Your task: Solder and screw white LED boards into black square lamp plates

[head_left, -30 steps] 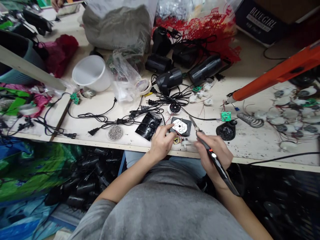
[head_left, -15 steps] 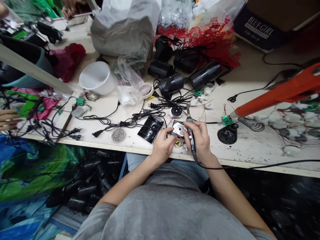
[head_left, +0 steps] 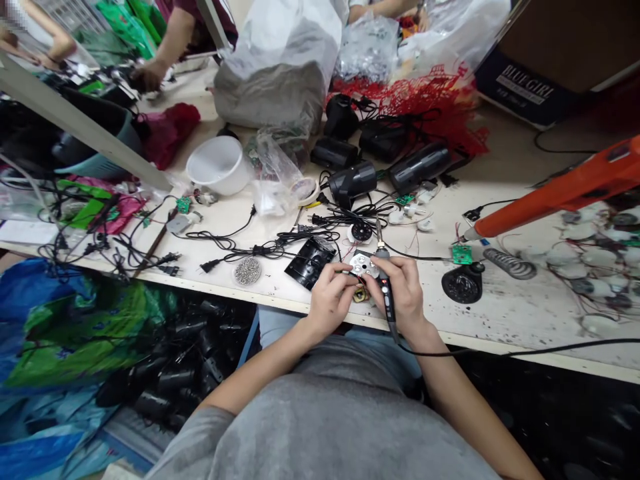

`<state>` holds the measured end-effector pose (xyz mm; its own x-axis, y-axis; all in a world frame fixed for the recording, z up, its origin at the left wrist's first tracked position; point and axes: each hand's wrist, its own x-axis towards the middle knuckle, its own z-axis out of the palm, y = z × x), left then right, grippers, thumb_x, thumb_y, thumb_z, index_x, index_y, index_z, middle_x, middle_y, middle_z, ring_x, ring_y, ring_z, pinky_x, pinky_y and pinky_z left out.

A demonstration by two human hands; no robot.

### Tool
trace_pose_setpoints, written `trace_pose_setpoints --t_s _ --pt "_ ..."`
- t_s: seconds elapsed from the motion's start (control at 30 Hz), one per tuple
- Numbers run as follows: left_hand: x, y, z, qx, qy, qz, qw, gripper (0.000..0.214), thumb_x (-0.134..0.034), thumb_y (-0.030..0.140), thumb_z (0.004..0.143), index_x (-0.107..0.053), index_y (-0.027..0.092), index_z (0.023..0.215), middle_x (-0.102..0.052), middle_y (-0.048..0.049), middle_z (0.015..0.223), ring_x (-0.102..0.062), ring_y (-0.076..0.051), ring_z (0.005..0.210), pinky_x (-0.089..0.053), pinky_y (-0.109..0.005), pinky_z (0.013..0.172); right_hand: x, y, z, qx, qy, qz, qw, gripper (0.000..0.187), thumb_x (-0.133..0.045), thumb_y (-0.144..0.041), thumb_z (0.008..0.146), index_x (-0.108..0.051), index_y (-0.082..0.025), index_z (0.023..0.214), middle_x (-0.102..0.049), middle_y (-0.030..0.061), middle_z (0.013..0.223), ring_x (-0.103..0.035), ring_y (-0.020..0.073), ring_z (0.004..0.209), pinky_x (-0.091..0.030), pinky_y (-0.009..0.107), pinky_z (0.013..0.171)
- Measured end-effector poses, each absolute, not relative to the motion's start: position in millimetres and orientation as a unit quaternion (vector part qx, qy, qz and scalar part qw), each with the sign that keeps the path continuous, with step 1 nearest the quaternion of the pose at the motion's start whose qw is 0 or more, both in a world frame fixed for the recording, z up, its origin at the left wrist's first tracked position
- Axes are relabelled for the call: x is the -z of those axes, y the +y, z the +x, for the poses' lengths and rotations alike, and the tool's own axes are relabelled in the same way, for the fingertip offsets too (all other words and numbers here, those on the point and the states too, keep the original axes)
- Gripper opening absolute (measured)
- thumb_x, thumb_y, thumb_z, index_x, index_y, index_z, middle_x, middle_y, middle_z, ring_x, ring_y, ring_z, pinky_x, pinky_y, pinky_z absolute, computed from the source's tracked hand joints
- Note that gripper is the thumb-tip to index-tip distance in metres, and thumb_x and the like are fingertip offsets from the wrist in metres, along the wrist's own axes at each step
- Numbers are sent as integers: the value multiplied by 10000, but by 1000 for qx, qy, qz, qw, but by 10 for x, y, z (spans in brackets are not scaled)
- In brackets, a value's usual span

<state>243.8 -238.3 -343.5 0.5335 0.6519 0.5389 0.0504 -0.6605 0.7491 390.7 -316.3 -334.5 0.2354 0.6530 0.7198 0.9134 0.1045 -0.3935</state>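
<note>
My right hand (head_left: 406, 293) is closed around a soldering iron (head_left: 387, 293), whose tip points away from me. Its fingertips also touch the right edge of a small silvery LED board (head_left: 364, 266). My left hand (head_left: 329, 298) pinches at the left side of this board, and thin red wires show by its fingertips. Under the board lies a small yellow part (head_left: 360, 294), partly hidden. An open black housing (head_left: 310, 262) is just left of my left hand. Beyond the board sits a round black-and-white part (head_left: 361, 231).
A tin of metal wool (head_left: 247, 271) and black plug cords (head_left: 235, 253) lie left. To the right are a green circuit board (head_left: 461, 254), a coiled spring stand (head_left: 510, 264) and an orange tool (head_left: 560, 190). Black lamp bodies (head_left: 353, 183) and a white tub (head_left: 219, 165) stand behind. Co-workers' arms show far off.
The camera view has shifted, so the bench appears lower and more of the co-workers shows. Both hands stay at the LED board, their fingers shifted slightly, with the iron still in the right hand.
</note>
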Motion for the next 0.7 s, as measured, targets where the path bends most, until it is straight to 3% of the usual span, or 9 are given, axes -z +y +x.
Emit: trace_pose_setpoints --t_s 0.1,0.2,0.33,0.53,0.7 --pt "3395 -2400 2438 -439 251 727 465 98 -705 247 918 -708 184 842 -686 -84 995 -679 -212 1070 -590 -328 854 3300 -3149 3876 165 -599 -643 448 385 -696 -180 919 -588 -212 1287 -571 75 1024 -633 177 876 -593 302 725" --pt "3403 -2398 2443 -456 284 621 572 197 -803 341 841 -721 173 779 -689 -98 1051 -709 -198 980 -611 -332 815 3228 -3154 3873 176 -593 -635 463 395 -734 -170 889 -605 -189 1262 -619 84 1026 -632 186 888 -589 312 753" --pt "3391 -2361 2440 -481 290 541 625 246 -868 347 772 -709 163 734 -689 -82 1040 -721 -168 908 -620 -357 859 3125 -3201 3903 196 -581 -631 475 432 -770 -149 851 -615 -173 1254 -670 87 1004 -629 203 905 -580 336 780" --pt "3211 -2332 2408 -503 248 553 616 230 -856 307 792 -691 155 742 -683 -81 1070 -730 -145 881 -633 -336 857 3040 -3318 3908 226 -568 -623 488 434 -768 -133 843 -629 -199 1249 -682 58 963 -639 193 837 -570 330 744" --pt "3015 -2256 2330 -567 241 609 500 145 -825 238 825 -708 162 785 -673 -80 1079 -737 -148 888 -645 -319 831 2991 -3417 3872 226 -572 -617 492 331 -744 -123 863 -660 -175 1178 -686 50 900 -627 181 801 -561 301 723"
